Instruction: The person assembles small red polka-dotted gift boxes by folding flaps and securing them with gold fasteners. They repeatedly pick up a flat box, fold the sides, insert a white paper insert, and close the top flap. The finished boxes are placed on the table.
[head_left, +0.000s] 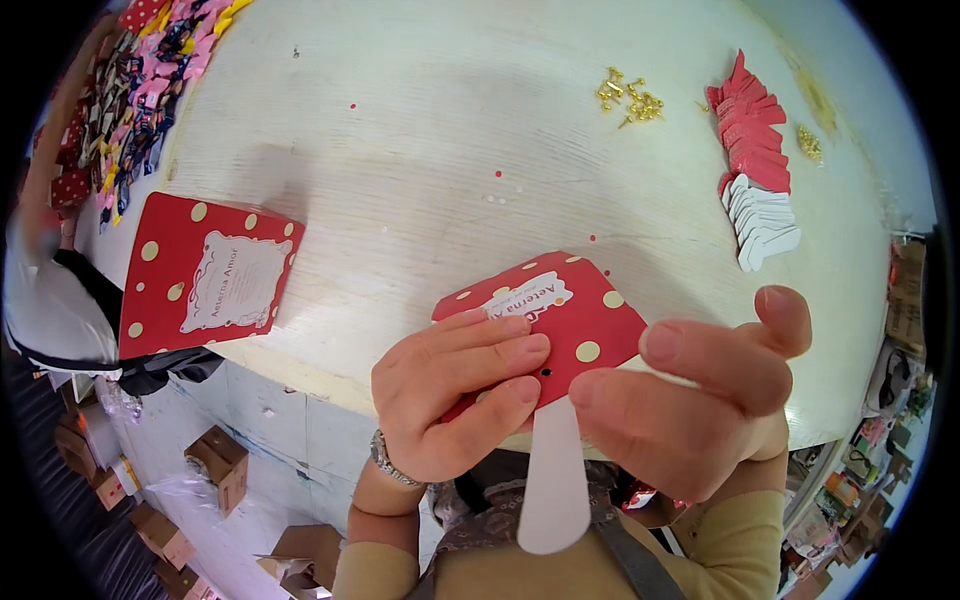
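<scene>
Cardboard piece (600, 325), red and polka-dotted, at the table's (400, 200) near edge!
Left hand (440, 390) clamps it; right hand (690, 400) crowds its right corner, grip can't be told; white rounded strip (556, 485) juts out below.

cream-dotted red card (595, 325), white strip (556, 485)

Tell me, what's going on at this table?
The person's left hand holds a red dotted piece with a dark hole; the right hand is at its edge, beside a white strip jutting out below. A second dotted piece sits to the left. Gold fasteners and a row of red and white strips lie farther off, to the right.
</scene>
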